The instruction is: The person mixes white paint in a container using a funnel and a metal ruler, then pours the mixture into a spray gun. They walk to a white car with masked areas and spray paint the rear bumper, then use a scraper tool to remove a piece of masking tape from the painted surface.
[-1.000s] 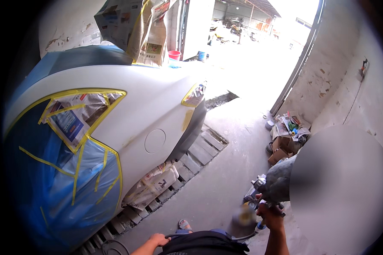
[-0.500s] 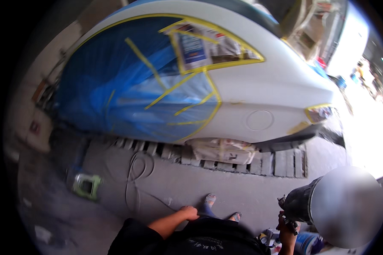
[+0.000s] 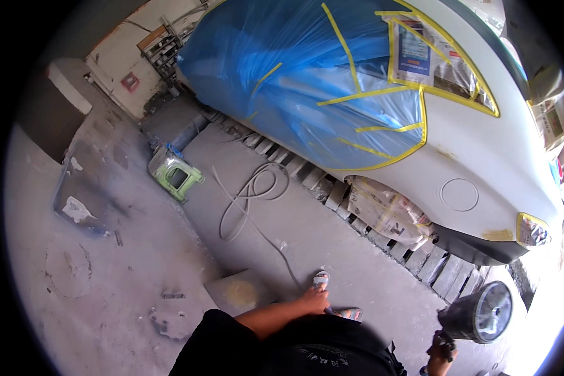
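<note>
At the lower right, my right hand [image 3: 442, 355] is closed round the handle of a paint spray gun [image 3: 445, 339]. Its dark cup [image 3: 467, 316] tilts to the right, with the round end facing up at me. Close to my waist, my left hand [image 3: 315, 299] has its fingers wrapped round a thin grey air hose [image 3: 282, 252], which runs up to it from loose loops on the floor. Beyond my feet stands a white car [image 3: 464, 150], its side covered in blue plastic sheeting [image 3: 294, 100] held by yellow tape. Both hands are well away from the car.
Newspaper-like wrapping covers the rear wheel [image 3: 385, 210]. A slatted grating [image 3: 332, 194] runs along the car's lower side. On the floor at left sit a green frame-like object [image 3: 177, 177] and a flat board [image 3: 238, 292]. A shelf rack [image 3: 161, 53] stands by the far wall.
My view has swung left, so the car sits further right and more of the left floor shows. The spray gun's cup appears smaller and further from me. Both hands keep their grips.
</note>
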Action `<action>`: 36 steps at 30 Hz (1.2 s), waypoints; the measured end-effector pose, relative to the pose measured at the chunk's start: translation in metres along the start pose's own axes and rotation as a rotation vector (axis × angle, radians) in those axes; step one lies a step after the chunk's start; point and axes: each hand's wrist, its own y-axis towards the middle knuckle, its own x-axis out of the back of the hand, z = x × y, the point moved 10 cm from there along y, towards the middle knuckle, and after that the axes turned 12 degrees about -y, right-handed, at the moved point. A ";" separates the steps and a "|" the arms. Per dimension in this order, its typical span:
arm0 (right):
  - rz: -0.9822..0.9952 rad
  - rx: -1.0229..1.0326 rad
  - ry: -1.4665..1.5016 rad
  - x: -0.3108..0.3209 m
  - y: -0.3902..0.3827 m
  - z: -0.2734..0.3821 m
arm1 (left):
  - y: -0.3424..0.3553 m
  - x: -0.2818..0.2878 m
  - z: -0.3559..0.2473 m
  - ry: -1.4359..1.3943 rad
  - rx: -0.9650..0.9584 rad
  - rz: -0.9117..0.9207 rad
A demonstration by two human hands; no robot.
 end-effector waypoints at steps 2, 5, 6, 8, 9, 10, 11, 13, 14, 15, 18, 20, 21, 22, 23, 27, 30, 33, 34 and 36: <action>-0.002 0.132 -0.159 0.011 0.004 0.015 | -0.010 -0.012 0.025 -0.047 0.086 0.051; -0.047 -0.218 0.243 0.030 -0.003 -0.012 | -0.031 -0.039 0.082 -0.107 0.274 0.245; -0.049 -0.267 0.218 0.032 -0.006 -0.015 | -0.046 -0.035 0.104 -0.078 0.281 0.210; -0.107 -0.394 0.172 0.045 -0.017 -0.028 | -0.077 -0.024 0.147 0.017 0.276 0.183; -0.137 -0.263 0.143 0.051 -0.018 -0.016 | -0.098 -0.019 0.168 0.082 0.272 0.200; -0.156 -0.283 0.164 0.053 -0.020 -0.024 | -0.119 -0.026 0.198 0.128 0.445 0.339; -0.204 -0.311 0.179 0.055 -0.026 -0.029 | -0.141 -0.017 0.225 0.221 0.661 0.299; -0.241 -0.368 0.101 0.054 -0.039 -0.041 | -0.171 -0.027 0.259 0.075 0.841 0.480; -0.236 -0.385 0.092 0.051 -0.044 -0.045 | -0.178 -0.034 0.262 0.052 0.855 0.497; -0.225 -0.376 0.118 0.045 -0.045 -0.048 | -0.182 -0.038 0.263 0.030 0.879 0.503; -0.291 -0.157 -0.118 0.039 -0.044 -0.034 | -0.174 -0.060 0.238 -0.053 0.759 0.543; -0.331 -0.268 -0.032 0.032 -0.050 -0.049 | -0.167 -0.055 0.225 -0.086 0.783 0.477; -0.347 -0.324 0.011 0.029 -0.055 -0.056 | -0.163 -0.046 0.220 -0.088 0.775 0.421; -0.323 -0.274 -0.078 0.023 -0.054 -0.051 | -0.157 -0.035 0.214 -0.091 0.762 0.364; -0.331 -0.246 -0.136 0.020 -0.054 -0.047 | -0.152 -0.023 0.208 -0.094 0.751 0.306; -0.368 -0.247 0.012 0.006 -0.053 -0.039 | -0.141 0.006 0.200 -0.170 0.773 0.279; -0.371 -0.445 0.372 -0.015 -0.053 -0.049 | -0.139 0.015 0.201 -0.152 0.788 0.299; -0.357 -0.459 0.419 -0.031 -0.047 -0.038 | -0.139 0.012 0.201 -0.170 0.780 0.365; -0.346 -0.449 0.392 -0.037 -0.043 -0.034 | -0.140 0.008 0.200 -0.187 0.758 0.419; -0.315 -0.516 0.445 -0.055 -0.043 -0.035 | -0.145 0.002 0.208 -0.239 0.793 0.468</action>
